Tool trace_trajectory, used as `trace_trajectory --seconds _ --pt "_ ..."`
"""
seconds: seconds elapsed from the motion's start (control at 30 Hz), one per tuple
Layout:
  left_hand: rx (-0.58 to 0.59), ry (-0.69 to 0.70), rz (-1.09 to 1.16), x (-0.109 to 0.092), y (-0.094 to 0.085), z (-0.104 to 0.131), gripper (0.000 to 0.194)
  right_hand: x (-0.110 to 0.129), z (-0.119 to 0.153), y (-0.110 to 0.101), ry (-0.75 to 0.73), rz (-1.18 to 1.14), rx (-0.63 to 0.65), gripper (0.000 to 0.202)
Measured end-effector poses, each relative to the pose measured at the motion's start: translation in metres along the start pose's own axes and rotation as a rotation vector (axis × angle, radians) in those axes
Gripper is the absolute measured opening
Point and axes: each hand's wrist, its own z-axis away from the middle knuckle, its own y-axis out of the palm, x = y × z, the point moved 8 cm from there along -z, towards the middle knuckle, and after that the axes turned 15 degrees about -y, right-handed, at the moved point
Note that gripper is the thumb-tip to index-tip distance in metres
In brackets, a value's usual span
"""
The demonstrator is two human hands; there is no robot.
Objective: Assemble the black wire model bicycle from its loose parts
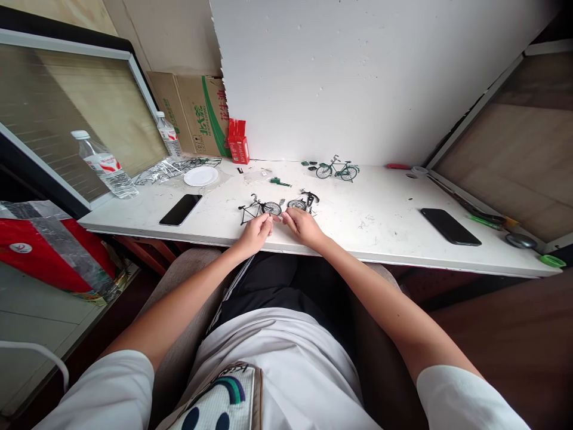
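Note:
My left hand [256, 235] is closed at the white table's front, thumb and fingertips pinched together. Facing it, my right hand [305, 227] is also closed, its fingertips almost meeting the left ones. Anything between them is too small to make out. Just beyond my left hand lies a black model bicycle frame [251, 209] with a spoked wheel [271, 208]. Behind my right hand are a second wheel [296, 203] and a black curved part [310, 196]. Farther back, a green model bicycle [336, 171] stands upright, and a small green plastic piece [280, 181] lies left of it.
A phone [181, 209] and a white round lid or dish [200, 176] lie left; another phone [450, 226] lies right. Two water bottles [110, 172] [169, 135], a cardboard box [197, 113] and a red box [239, 142] stand back left. A red-handled item [398, 166] lies back right.

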Motion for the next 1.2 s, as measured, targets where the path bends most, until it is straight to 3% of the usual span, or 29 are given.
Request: trace_trajectory --seconds 0.33,0.53,0.7,0.87,1.07,1.2 --pt "0.048 -0.077 0.263 -0.001 -0.005 -0.010 0.048 -0.006 0.003 -0.015 0.173 -0.091 -0.127 0.043" --pt "0.081 -0.145 0.390 -0.015 -0.007 -0.006 0.053 -0.010 0.002 0.000 0.318 -0.617 -0.268 0.058" --pt "0.062 -0.183 0.425 -0.020 -0.008 -0.003 0.056 -0.001 -0.002 0.020 0.372 -0.918 -0.289 0.068" --pt "0.097 -0.204 0.399 -0.019 -0.001 -0.002 0.064 -0.002 0.000 0.018 0.429 -0.920 -0.377 0.073" --pt "-0.102 -0.201 0.406 -0.013 -0.020 -0.004 0.048 -0.007 0.003 0.017 0.465 -0.871 -0.387 0.072" --pt "-0.115 -0.289 0.449 -0.002 -0.022 -0.006 0.047 -0.007 0.004 0.007 0.409 -0.667 -0.432 0.064"
